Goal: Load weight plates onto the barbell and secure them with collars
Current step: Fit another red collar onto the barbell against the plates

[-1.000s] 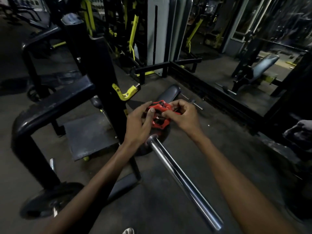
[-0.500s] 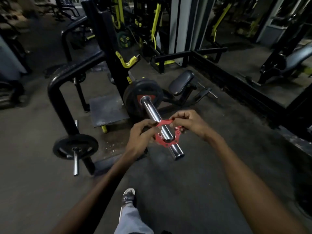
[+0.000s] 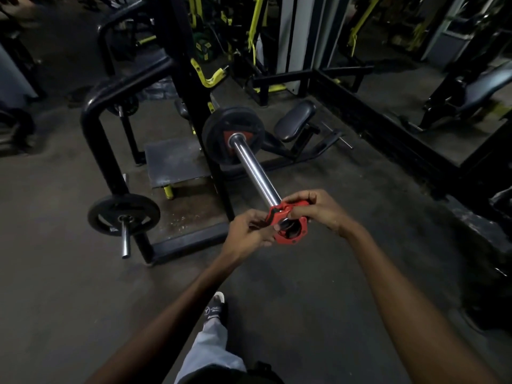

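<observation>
Red collar at the tip of your barbell sleeve

Your barbell's chrome sleeve (image 3: 253,169) slants from the far black weight plate (image 3: 232,134), seated against its inner end, toward you. The red collar (image 3: 289,225), a ring with a lever clamp, sits at the sleeve's near tip, well apart from the plate, with bare chrome between them.
</observation>
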